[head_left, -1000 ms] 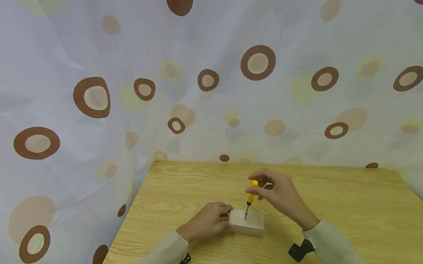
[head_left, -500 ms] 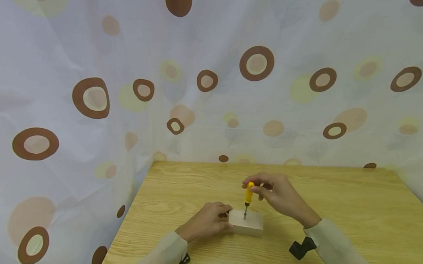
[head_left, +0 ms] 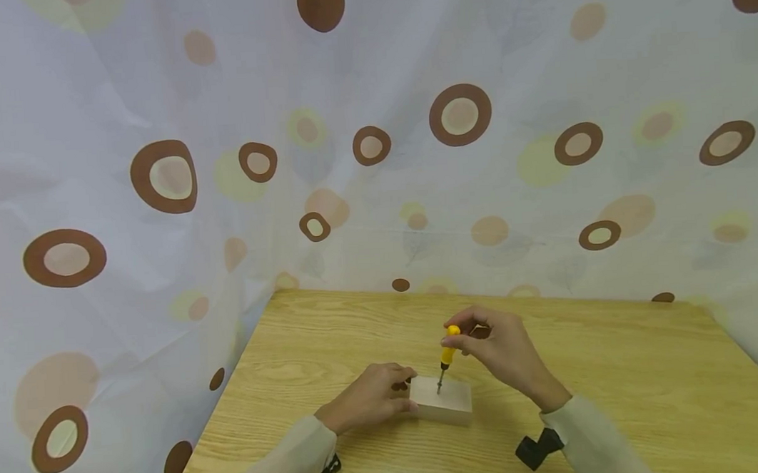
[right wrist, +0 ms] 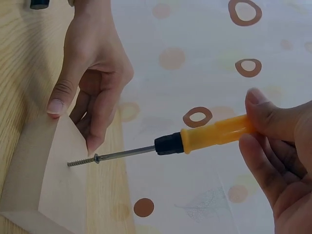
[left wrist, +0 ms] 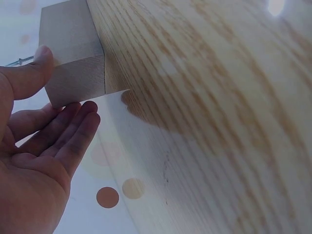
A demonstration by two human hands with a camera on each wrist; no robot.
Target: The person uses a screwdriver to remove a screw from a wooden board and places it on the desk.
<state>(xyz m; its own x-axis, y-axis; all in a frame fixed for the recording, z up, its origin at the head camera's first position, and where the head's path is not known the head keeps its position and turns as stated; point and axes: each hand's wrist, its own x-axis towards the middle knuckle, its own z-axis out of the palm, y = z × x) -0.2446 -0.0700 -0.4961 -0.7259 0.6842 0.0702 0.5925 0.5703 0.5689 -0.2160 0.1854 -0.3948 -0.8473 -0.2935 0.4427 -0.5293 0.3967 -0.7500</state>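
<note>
A pale wooden block (head_left: 442, 403) lies on the table. My left hand (head_left: 371, 397) holds its left end, thumb on the near side and fingers at the far side. In the left wrist view the thumb (left wrist: 36, 70) presses the block (left wrist: 73, 44). My right hand (head_left: 503, 348) pinches the end of a yellow-handled screwdriver (head_left: 448, 354) between thumb and fingers. The screwdriver (right wrist: 209, 136) leans slightly, its tip at the head of a screw (right wrist: 83, 161). The screw stands in the block's top face with much of its thread showing.
A wood-grain table (head_left: 618, 381) spreads around the block. Behind and to the left hangs a white curtain (head_left: 370, 65) with brown and beige spots. Black wrist mounts (head_left: 538, 448) hang below both sleeves.
My right hand has shifted slightly left and back right, its fingers changing position on the screwdriver handle, whose top swayed with it. The left hand and the block stay in place.
</note>
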